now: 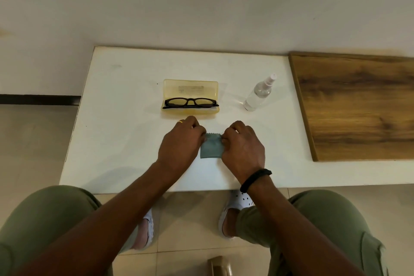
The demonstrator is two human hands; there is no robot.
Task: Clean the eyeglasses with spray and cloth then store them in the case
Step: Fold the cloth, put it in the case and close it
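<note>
- I see both forearms reaching in over the white table [125, 119], knuckles up.
- The left hand [179, 143] and right hand [243, 148] each pinch an opposite side of the small grey-blue cloth [211, 147], fingers curled.
- The black-framed eyeglasses [190, 102] lie in the open yellow plastic case [190, 87] just beyond the hands, with the clear spray bottle [257, 96] standing to its right.

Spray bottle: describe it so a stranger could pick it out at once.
On the white table, look toward the brown wooden board on the right. The spray bottle stands between that board and the open yellow case. It alone is clear, upright, with a white nozzle.
</note>
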